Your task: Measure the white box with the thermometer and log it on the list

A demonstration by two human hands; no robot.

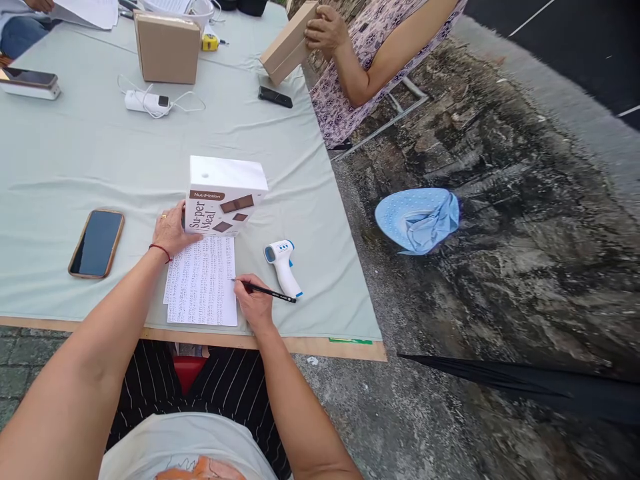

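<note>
In front of the wearer, in the one head view, a white box (229, 193) stands upright on a table (305, 193) covered with pale green cloth. Its plain white top shows a small round mark near one corner; its front carries a brown band reading "NutriMotion", the brown words "Su-per Meal" running sideways, and pictures of dark brown bars or squares.

At the box's lower left edge is the wearer's left hand (171, 230), with a ring and a red wrist cord. Its thumb is at the bottom front corner and its fingers lie along the side; I cannot tell how firmly that grip is closed. Just below the box, paper sheets (203, 283) covered in small dense print overlap. To the right of these, the right hand (255, 307) has its grip pinched around a black pencil (267, 291), the tip at the paper's right edge.

Right of and below the box lies a white and blue handheld thermometer (284, 267); well to its left is a phone (97, 243) in a brown case. Beyond the box stands a brown carton (169, 48), and beyond it to the right, another person's hand (327, 30) holds a long cardboard box (290, 43).
</note>
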